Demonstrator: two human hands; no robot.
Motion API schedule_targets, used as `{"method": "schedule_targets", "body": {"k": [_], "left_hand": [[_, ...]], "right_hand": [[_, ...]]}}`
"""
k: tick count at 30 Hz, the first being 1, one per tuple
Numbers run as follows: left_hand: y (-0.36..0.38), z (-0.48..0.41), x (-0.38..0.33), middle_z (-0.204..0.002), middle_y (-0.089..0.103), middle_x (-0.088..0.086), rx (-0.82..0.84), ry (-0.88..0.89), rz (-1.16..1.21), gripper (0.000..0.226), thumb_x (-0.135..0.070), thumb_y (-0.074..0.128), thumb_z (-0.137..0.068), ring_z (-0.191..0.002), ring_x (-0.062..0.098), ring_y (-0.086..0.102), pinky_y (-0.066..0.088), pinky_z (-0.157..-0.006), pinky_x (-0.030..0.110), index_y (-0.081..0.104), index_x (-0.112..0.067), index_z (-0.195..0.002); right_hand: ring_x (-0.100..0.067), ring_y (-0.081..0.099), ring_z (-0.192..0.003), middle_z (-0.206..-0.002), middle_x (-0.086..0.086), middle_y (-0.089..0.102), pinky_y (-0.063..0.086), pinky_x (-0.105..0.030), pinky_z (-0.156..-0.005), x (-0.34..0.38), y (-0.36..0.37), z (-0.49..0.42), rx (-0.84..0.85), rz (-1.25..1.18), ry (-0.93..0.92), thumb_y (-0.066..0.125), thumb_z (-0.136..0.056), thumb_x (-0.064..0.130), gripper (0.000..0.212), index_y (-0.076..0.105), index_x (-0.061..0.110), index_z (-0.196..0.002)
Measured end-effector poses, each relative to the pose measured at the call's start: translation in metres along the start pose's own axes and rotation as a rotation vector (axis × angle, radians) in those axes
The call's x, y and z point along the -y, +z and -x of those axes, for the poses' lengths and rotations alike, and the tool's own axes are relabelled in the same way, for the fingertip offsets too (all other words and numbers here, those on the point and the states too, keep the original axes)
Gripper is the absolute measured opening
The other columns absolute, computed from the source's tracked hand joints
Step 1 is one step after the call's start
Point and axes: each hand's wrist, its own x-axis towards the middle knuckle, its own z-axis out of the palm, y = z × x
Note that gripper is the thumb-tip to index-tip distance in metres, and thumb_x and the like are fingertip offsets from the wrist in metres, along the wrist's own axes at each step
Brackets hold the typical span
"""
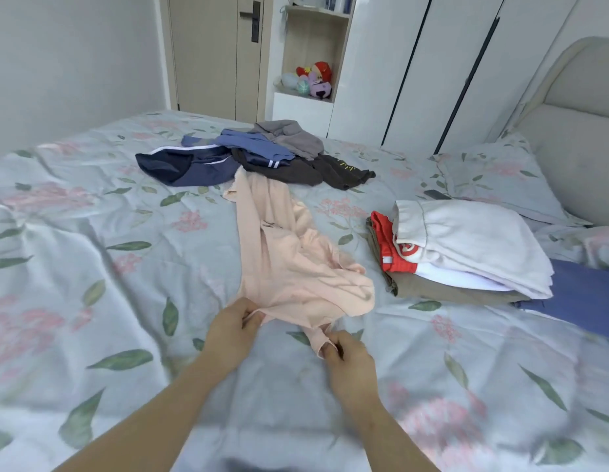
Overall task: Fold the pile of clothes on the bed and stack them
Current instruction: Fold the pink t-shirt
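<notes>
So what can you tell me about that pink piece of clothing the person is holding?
The pink garment is pale peach, of soft thin cloth, unfolded and crumpled. It lies stretched lengthwise on the flowered bed cover, and its far end reaches the pile of unfolded clothes. A small dark mark shows near its middle. The left hand grips its near edge and the right hand pinches a narrow strip beside it. Its type is unclear.

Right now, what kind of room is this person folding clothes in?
Most likely a home bedroom. The pink garment lies on a bed with a floral cover, a padded headboard and pillow sit at the right, and a white wardrobe lines the far wall.
</notes>
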Motion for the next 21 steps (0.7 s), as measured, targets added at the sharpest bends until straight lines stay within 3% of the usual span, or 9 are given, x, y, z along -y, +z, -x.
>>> {"method": "schedule_targets", "body": {"k": [3,6,10,12,15,18,21], "left_hand": [[-0.015,0.037,0.000,-0.064,0.052,-0.003,0.062,-0.059,0.023,0.018,-0.015,0.058,-0.091,-0.066,0.015,0.048,0.034,-0.056,0.011,0.054,-0.017,-0.074],[-0.027,0.065,0.000,-0.069,0.055,-0.001,0.100,-0.098,0.065,0.016,-0.018,0.059,-0.091,-0.068,0.015,0.050,0.035,-0.059,0.018,0.056,-0.014,-0.077],[-0.039,0.086,-0.007,-0.071,0.054,-0.005,0.121,-0.106,0.051,0.020,-0.019,0.058,-0.091,-0.074,0.015,0.052,0.035,-0.059,0.019,0.054,-0.022,-0.072],[-0.040,0.094,-0.011,-0.086,0.062,-0.005,0.127,-0.027,-0.096,0.009,-0.020,0.055,-0.093,-0.089,0.019,0.056,0.039,-0.071,0.023,0.060,-0.025,-0.088],[-0.028,0.103,-0.015,-0.133,0.047,-0.010,0.017,0.283,-0.522,0.044,-0.031,0.056,-0.089,-0.125,0.020,0.040,0.025,-0.099,0.032,0.048,-0.034,-0.133],[-0.012,0.099,-0.023,-0.148,0.029,-0.012,0.186,0.617,-0.634,0.058,-0.040,0.058,-0.086,-0.137,0.016,0.023,0.013,-0.106,0.033,0.037,-0.041,-0.140],[0.000,0.085,-0.023,-0.145,0.030,-0.018,0.359,0.479,-0.575,0.054,-0.043,0.055,-0.089,-0.134,0.010,0.023,0.014,-0.106,0.029,0.036,-0.046,-0.139]], "right_hand": [[-0.020,0.044,-0.069,-0.067,-0.001,0.052,0.032,-0.018,-0.055,0.000,-0.006,0.034,0.008,-0.002,0.020,0.053,-0.089,0.009,0.022,0.049,0.012,-0.067],[-0.018,0.042,-0.065,-0.065,0.000,0.049,0.030,-0.027,-0.055,0.001,-0.012,0.061,0.028,-0.017,0.060,0.052,-0.090,0.011,0.016,0.055,0.000,-0.080],[-0.010,0.039,-0.057,-0.062,0.006,0.046,0.029,-0.020,-0.048,-0.002,-0.017,0.084,0.031,-0.006,0.063,0.052,-0.092,0.013,0.017,0.051,0.007,-0.076],[-0.009,0.039,-0.057,-0.061,0.007,0.045,0.029,-0.018,-0.047,-0.003,-0.018,0.086,0.033,-0.019,0.065,0.052,-0.092,0.016,0.019,0.050,0.012,-0.074],[-0.009,0.037,-0.056,-0.060,0.009,0.044,0.026,-0.018,-0.048,-0.005,-0.020,0.085,0.045,-0.074,0.065,0.055,-0.092,0.019,0.022,0.050,0.014,-0.071],[-0.009,0.036,-0.056,-0.061,0.009,0.045,0.027,-0.017,-0.051,-0.012,-0.021,0.085,0.062,-0.155,0.047,0.059,-0.091,0.022,0.021,0.056,0.014,-0.072],[-0.008,0.039,-0.057,-0.062,0.008,0.049,0.029,-0.019,-0.055,-0.015,-0.022,0.085,0.075,-0.272,0.049,0.065,-0.088,0.021,0.020,0.060,0.017,-0.069]]}}
